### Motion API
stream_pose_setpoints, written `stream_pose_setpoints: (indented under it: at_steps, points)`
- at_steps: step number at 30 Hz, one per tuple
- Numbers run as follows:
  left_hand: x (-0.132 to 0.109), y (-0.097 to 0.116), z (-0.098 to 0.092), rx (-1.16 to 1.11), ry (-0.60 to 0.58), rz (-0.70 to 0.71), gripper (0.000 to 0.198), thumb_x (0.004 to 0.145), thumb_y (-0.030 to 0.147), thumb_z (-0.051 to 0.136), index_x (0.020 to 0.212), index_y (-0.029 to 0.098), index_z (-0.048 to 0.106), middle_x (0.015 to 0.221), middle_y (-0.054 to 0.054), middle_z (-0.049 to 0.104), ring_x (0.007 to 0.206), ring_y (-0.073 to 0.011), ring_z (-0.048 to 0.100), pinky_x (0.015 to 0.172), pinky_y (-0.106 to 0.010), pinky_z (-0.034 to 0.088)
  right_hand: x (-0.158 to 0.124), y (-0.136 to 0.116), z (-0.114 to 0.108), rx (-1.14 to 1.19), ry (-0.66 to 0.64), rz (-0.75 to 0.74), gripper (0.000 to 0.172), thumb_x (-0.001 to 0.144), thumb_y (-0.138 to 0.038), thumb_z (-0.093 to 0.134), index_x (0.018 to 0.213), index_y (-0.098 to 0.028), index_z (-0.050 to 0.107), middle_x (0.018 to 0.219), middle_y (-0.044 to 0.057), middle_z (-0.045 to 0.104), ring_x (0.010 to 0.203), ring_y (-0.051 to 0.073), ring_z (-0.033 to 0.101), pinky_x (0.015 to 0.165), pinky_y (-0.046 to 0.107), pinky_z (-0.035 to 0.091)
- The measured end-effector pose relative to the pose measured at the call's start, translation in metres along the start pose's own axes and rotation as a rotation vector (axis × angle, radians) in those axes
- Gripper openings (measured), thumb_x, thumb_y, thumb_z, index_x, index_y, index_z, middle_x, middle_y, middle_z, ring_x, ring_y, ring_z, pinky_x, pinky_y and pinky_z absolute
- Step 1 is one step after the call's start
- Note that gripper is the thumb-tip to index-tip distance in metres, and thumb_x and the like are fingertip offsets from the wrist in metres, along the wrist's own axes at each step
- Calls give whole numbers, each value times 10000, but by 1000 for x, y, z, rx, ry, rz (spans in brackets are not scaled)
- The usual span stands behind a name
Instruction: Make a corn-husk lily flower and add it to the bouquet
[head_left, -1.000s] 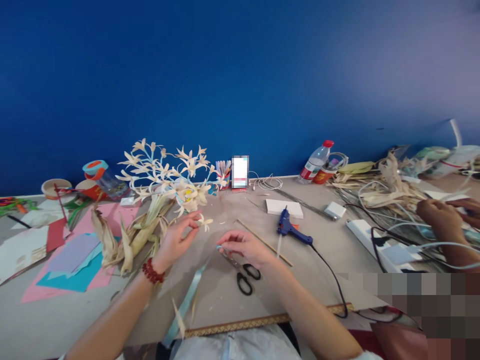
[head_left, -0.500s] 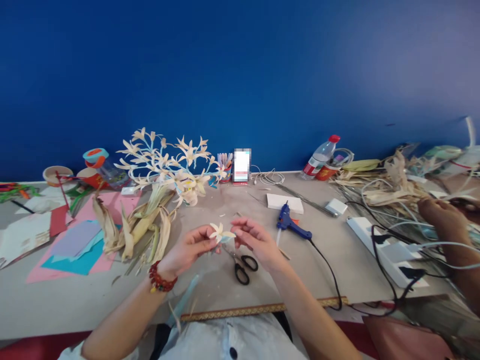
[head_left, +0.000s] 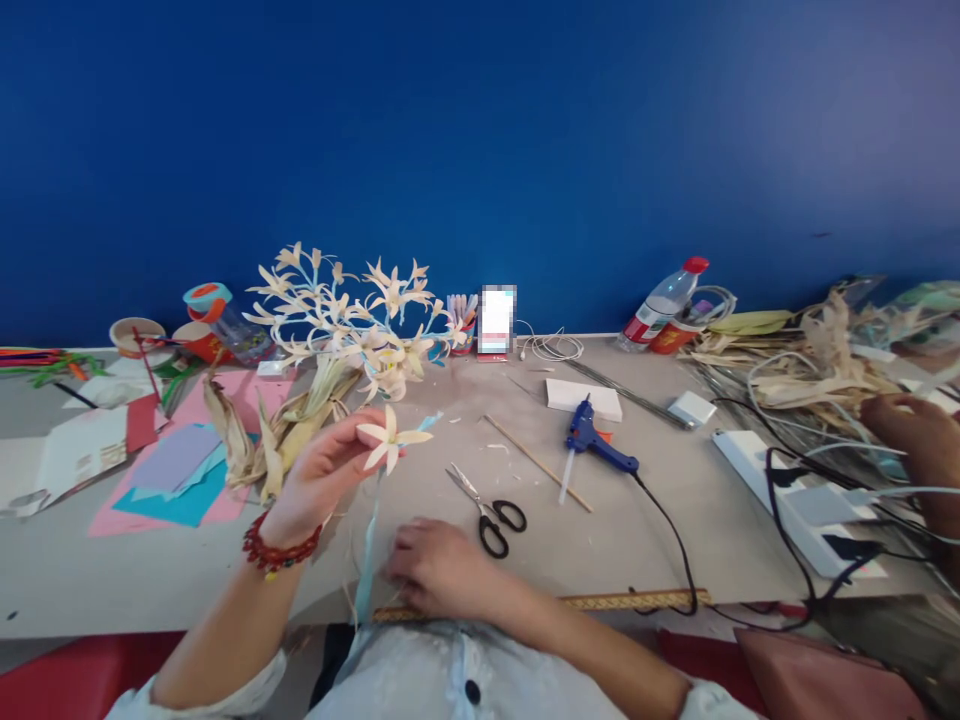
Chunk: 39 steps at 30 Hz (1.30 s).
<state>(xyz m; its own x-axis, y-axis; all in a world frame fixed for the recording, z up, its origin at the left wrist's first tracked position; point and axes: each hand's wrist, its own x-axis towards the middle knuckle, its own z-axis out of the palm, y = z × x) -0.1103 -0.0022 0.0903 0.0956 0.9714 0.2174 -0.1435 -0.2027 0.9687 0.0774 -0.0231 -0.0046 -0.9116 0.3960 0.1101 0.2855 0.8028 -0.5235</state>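
Observation:
My left hand (head_left: pixel 322 478) is raised above the grey table (head_left: pixel 637 540) and pinches a small cream husk flower (head_left: pixel 390 440) by its base. A pale blue ribbon (head_left: pixel 367 545) hangs from the flower toward the table's front edge. My right hand (head_left: pixel 439 575) sits low at that edge, fingers curled around the lower part of the ribbon. Black-handled scissors (head_left: pixel 491 510) lie just right of my right hand. A thin wooden stick (head_left: pixel 536 462) lies beyond the scissors.
A blue glue gun (head_left: pixel 596 448) with its black cord lies right of centre. A bunch of husk flowers (head_left: pixel 337 320) and dried husks (head_left: pixel 289 440) lie at left, on coloured paper (head_left: pixel 176 475). Another person's hand (head_left: pixel 911 435) works at far right by a power strip (head_left: pixel 787 490).
My left hand has lifted the flower up and to the left. My right hand has left the flower and dropped down along the ribbon to the table's front edge.

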Motion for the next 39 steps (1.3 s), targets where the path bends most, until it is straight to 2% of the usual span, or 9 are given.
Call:
stream_pose_setpoints:
  at_steps: [4, 9, 11, 14, 16, 18, 25, 35, 39]
  points:
    - [-7, 27, -12, 179, -21, 151, 85, 838, 176, 639, 898, 165, 698, 948, -88, 606, 806, -194, 572, 689, -302, 492, 19, -16, 24, -76, -109, -22, 123, 884, -293, 592, 883, -192, 661, 899, 37, 711, 797, 190, 645, 686, 261, 465]
    - [-8, 37, -14, 95, -7, 147, 56, 817, 184, 667, 862, 174, 700, 935, -72, 621, 767, -177, 587, 694, -315, 501, 33, -29, 28, 298, 4, -382, 180, 973, -262, 479, 997, -197, 646, 1023, 14, 709, 961, 117, 629, 837, 175, 431]
    - [-10, 28, -7, -55, 52, 28, 33, 809, 201, 685, 840, 191, 693, 901, -53, 638, 765, -176, 608, 707, -317, 504, 29, -23, 17, 368, 157, -272, 184, 939, -289, 524, 862, -186, 655, 858, 22, 697, 829, 140, 629, 787, 215, 448]
    - [-14, 7, 10, -271, 55, -112, 73, 802, 204, 700, 872, 203, 680, 740, -22, 645, 718, -172, 619, 742, -334, 495, 13, -6, -11, 573, 480, 114, 220, 884, -312, 575, 707, -186, 607, 679, 0, 591, 620, 132, 545, 605, 233, 428]
    - [-15, -6, 26, -355, 7, -181, 55, 809, 233, 696, 809, 184, 672, 741, -35, 656, 741, -182, 623, 733, -322, 484, 0, 4, -33, 773, 707, 282, 198, 881, -362, 589, 782, -191, 612, 723, 5, 581, 631, 133, 532, 584, 236, 421]
    - [-15, -17, 44, -401, -28, -230, 77, 809, 238, 696, 781, 172, 669, 727, -37, 659, 729, -174, 619, 725, -304, 473, -11, 7, -52, 975, 828, 291, 222, 849, -423, 639, 894, -206, 616, 781, 13, 602, 662, 142, 554, 601, 250, 437]
    - [-16, -38, 84, -499, -12, -351, 69, 794, 197, 715, 836, 161, 674, 759, -18, 652, 686, -132, 589, 691, -249, 440, -26, -5, -77, 1336, 904, 251, 248, 783, -405, 732, 807, -217, 572, 734, -9, 598, 597, 140, 569, 594, 280, 476]
    - [-24, -44, 83, -585, 27, -390, 70, 777, 219, 729, 792, 158, 696, 715, -21, 635, 639, -123, 562, 661, -255, 457, -28, 6, -77, 1385, 901, 339, 249, 725, -358, 785, 774, -195, 603, 774, -6, 581, 609, 109, 526, 568, 229, 464]
    - [-29, -45, 74, -572, 24, -399, 239, 797, 222, 702, 1035, 213, 706, 1055, -81, 683, 917, -205, 629, 827, -325, 486, -32, 9, -77, 1397, 897, 382, 259, 712, -312, 797, 763, -193, 572, 693, -36, 572, 554, 91, 518, 532, 209, 447]
